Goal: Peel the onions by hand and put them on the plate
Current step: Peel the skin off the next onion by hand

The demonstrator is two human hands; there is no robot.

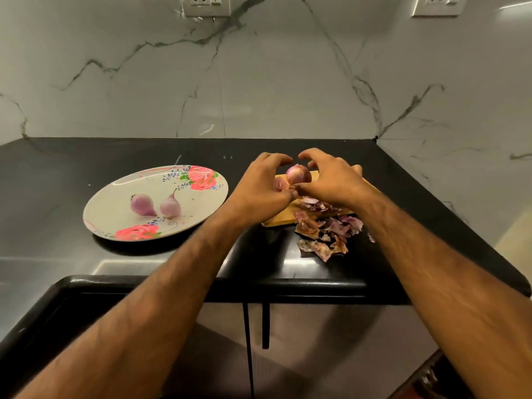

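A small pink-red onion (299, 174) is held above the wooden cutting board (280, 221) between both hands. My left hand (260, 185) curls round its left side, fingertips pinching at its base, where a loose flap of skin (279, 184) hangs. My right hand (331, 180) curls over its right side and pinches at the same spot. Two peeled onions (143, 205) (170, 207) lie side by side on the white floral plate (115, 197), left of the hands.
A heap of dry onion skins (325, 231) covers the board's near end and spills onto the black counter (57, 174). The counter's front edge (288, 286) runs below the skins. A marble wall (259, 82) stands behind.
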